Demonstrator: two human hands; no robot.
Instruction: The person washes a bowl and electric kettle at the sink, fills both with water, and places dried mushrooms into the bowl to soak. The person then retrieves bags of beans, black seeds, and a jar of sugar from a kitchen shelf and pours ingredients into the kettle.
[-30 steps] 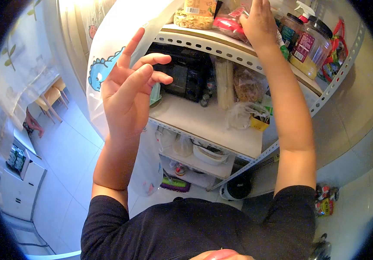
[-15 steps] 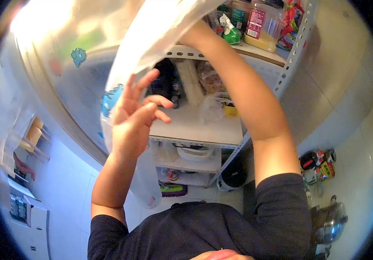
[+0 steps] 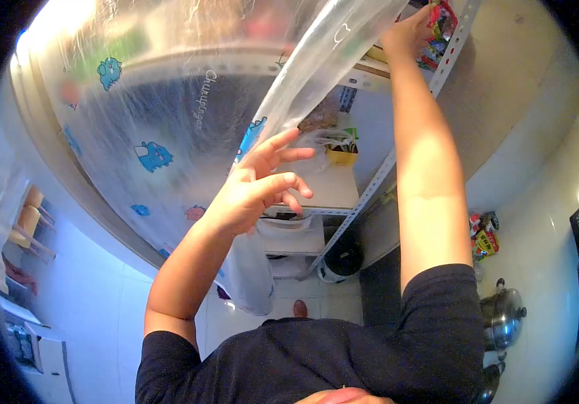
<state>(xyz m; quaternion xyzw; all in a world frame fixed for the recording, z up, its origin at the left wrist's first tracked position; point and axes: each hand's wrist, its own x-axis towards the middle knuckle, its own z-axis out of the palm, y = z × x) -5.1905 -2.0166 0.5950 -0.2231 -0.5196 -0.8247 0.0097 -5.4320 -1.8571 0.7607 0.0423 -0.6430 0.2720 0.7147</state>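
My left hand [image 3: 252, 182] is open in the middle of the view, fingers spread. Its back and knuckles lie against the edge of a translucent plastic curtain [image 3: 155, 156] printed with blue cartoon dinosaurs. My right hand [image 3: 407, 34] is raised to the top right, by the curtain's upper edge and in front of red and colourful packets [image 3: 445, 23] on the upper shelf. Its fingers are partly hidden, so their grip is unclear. Behind the curtain stands a white metal shelf unit [image 3: 380, 178], with a yellow box [image 3: 341, 156] and a clear plastic bag on its middle shelf.
A dark-topped bin [image 3: 342, 259] stands on the floor beside the shelf unit. To the right are a steel pot [image 3: 502, 316] and several colourful packages [image 3: 484, 237]. At far left are a wooden chair [image 3: 28, 222] and a white cabinet [image 3: 52, 367].
Both hands have moved right, the right one also up towards the packets. The curtain's edge has shifted right and now covers more of the shelves.
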